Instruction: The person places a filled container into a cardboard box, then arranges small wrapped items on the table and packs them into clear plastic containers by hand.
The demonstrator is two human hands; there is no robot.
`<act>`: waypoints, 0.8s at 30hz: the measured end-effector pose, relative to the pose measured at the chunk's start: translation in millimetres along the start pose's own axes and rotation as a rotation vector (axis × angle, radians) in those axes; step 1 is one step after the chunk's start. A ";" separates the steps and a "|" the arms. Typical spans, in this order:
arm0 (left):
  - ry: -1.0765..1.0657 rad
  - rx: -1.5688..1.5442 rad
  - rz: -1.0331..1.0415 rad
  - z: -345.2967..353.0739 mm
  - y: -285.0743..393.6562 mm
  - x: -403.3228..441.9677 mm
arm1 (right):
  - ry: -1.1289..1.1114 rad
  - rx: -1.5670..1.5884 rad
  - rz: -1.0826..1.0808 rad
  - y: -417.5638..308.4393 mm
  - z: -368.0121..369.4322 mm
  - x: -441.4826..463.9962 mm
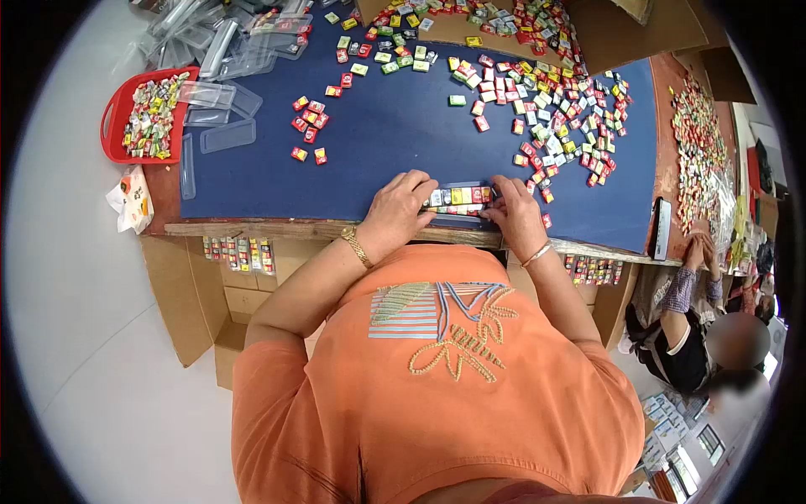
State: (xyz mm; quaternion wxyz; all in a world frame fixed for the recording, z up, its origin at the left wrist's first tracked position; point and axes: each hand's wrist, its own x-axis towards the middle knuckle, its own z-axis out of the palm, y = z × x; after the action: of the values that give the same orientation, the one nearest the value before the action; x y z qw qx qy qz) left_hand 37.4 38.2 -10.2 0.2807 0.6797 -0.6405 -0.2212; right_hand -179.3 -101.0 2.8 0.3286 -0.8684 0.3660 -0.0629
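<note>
At the near edge of the blue tabletop lies a narrow clear plastic case [452,186] holding rows of small colored packets [457,196]. My left hand [399,212] is closed around its left end, fingers curled against the packets. On the right end, my right hand [516,215] grips with bent fingers and thumb. The fingertips of both hands hide the ends of the rows. A few loose red and yellow packets [546,194] lie just to the right of my right hand.
Many packets [558,113] are spread at the right rear, below an open cardboard box [638,38]. At left are a red basket [107,126] of packets and clear plastic lids [228,134]. A co-worker's hands [698,249] reach a packet pile [698,143] far right.
</note>
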 end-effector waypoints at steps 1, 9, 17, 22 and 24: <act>0.021 0.012 0.001 -2.5 -1.1 0.0 | -0.036 -0.034 0.023 -4.6 -4.1 2.9; 0.028 -0.006 -0.001 -6.4 0.6 -9.2 | -0.085 -0.174 -0.383 -11.2 -2.7 14.3; 0.005 0.003 0.035 -7.9 -2.6 -13.1 | -0.065 -0.197 -0.331 -22.8 -7.4 -11.1; 0.172 -0.106 -0.014 -14.8 -11.1 -19.9 | -0.021 -0.130 -0.309 -16.2 -8.2 -3.1; 0.386 0.033 -0.136 -33.3 -32.6 -26.4 | 0.009 -0.134 -0.311 -11.2 -10.9 2.4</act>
State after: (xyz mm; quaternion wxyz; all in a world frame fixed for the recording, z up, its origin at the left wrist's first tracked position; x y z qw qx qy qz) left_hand 81.5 68.4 -8.7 0.3713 0.7558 -0.5309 -0.0949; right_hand -174.7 -102.5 17.9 0.2545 -0.9342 0.2322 -0.0924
